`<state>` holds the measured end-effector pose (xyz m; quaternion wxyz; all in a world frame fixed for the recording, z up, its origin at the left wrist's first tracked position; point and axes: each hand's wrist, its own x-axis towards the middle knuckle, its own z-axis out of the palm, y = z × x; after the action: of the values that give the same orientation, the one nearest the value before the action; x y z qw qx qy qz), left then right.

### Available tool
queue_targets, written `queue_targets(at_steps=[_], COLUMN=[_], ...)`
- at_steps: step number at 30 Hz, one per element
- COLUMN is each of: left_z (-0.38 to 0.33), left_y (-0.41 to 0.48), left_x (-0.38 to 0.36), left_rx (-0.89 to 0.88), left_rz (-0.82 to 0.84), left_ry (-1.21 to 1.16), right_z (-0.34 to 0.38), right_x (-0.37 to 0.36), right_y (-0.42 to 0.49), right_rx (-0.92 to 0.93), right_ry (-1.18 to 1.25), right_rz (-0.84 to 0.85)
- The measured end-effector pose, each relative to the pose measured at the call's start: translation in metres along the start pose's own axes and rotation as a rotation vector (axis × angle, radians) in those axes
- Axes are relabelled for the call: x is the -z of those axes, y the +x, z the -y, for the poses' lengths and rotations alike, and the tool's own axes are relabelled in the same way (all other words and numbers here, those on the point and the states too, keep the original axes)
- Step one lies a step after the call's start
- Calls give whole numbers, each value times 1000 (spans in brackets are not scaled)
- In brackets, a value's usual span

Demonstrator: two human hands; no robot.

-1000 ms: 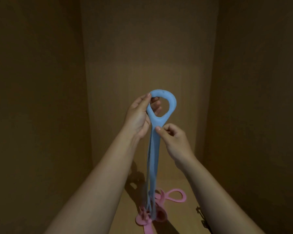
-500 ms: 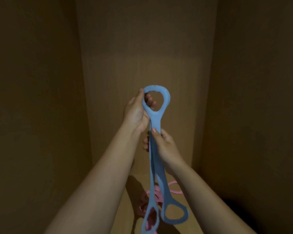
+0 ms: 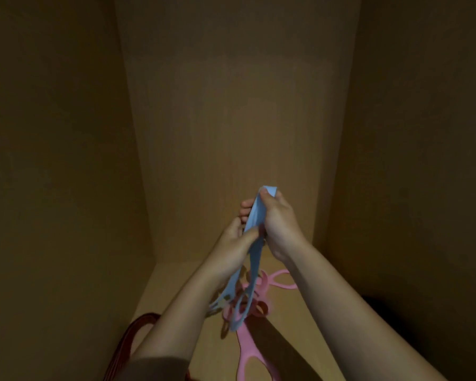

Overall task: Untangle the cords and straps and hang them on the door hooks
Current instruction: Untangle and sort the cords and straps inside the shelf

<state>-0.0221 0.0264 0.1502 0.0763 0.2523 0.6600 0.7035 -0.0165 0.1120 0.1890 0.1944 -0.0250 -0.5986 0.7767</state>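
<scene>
Gripping the folded top of the blue strap, the right hand sits just right of the frame's centre, fingers curled round the band with the thumb on its near side. The left hand is just below and to the left, touching the right one, and pinches the same strap between thumb and fingers a little lower down. From the two hands the blue strap hangs slack toward the bottom centre, its looped cut-outs dangling between the forearms. Its lower end hangs in front of the pink strap; whether the two touch cannot be told. The pink strap lies on the cupboard floor, one loop showing to the right of the blue band and another reaching the bottom edge. Dark red cords curve in the lower left corner, partly hidden by the left forearm. Plain wooden walls close in the dim space on three sides.
</scene>
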Motion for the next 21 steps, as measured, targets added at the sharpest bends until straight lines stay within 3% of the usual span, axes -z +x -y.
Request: queue_targets(at_steps=[4,6,8,11,15,21], left_z=[14,20,23,32,36,32], left_y=[-4,-8,-10,-7,-4,-5], left_x=[2,6,9,6,4,9], left_rx=[-79,-178,-267,-229,-102,-19], left_rz=[-240,-379,-436,-369,-168,-113], left_ry=[255,514,637,538,293,149], right_z=[-6,-8,-8,-7,-11,-14], right_x=[0,1,1,-1,-1,5], right_y=[0,0,1,-1,-2,-1], right_rx=[-45,-64,-35,3,44,22], right_ry=[-11,-58,-65,-6,-100,-115], right_rz=[36,38,34,45,75,76])
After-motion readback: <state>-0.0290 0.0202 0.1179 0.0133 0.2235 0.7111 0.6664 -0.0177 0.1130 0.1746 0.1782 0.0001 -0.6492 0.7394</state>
